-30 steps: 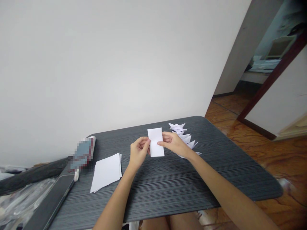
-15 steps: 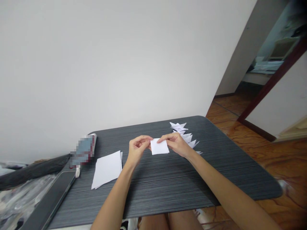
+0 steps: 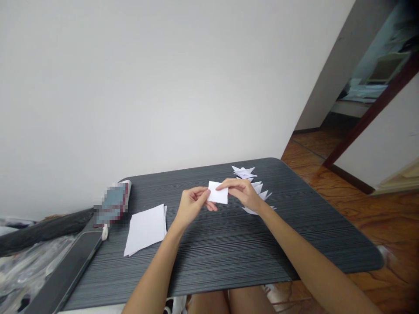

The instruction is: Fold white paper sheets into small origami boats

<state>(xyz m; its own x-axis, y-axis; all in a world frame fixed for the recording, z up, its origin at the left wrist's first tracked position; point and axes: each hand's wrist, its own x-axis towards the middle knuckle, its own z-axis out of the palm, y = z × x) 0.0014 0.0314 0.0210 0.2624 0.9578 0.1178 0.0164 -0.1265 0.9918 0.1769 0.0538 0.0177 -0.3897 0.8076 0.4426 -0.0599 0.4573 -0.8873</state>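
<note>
Folded down since a second ago, the paper slip (image 3: pixel 218 192) now runs lengthwise left-right above the table's (image 3: pixel 310 226) far middle, pinched between left hand (image 3: pixel 193 204) and right hand (image 3: pixel 241 194).

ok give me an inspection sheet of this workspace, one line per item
Surface: dark striped table, rounded corners.
Job's things: small white folded paper held above the table; stack of white sheets to the left; row of folded white paper pieces behind the right hand.
Clutter: dark flat device at the left edge; blurred packet beside it.
Grippers: left hand and right hand both pinch the folded paper.
Cables: nothing seen.
Surroundings: white wall, wooden floor, open doorway at right.
</note>
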